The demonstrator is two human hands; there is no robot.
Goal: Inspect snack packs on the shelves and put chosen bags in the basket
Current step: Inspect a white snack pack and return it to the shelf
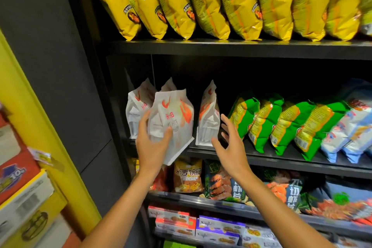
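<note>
My left hand [152, 143] grips a white snack bag [173, 119] with orange-red print, held tilted just in front of the middle shelf [281, 159]. My right hand [231, 143] hovers open beside it, fingers spread, close to another white bag [207, 117] that stands upright on the shelf. More white bags [136, 106] stand behind the held one. No basket is in view.
Yellow chip bags [201, 2] fill the top shelf. Green bags [281, 123] and pale blue bags [350, 127] stand to the right on the middle shelf. Below are shrimp and rice-crust snack packs [188, 177] and boxed biscuits [217, 229]. A yellow pillar [40, 123] and cartons [22, 197] stand at left.
</note>
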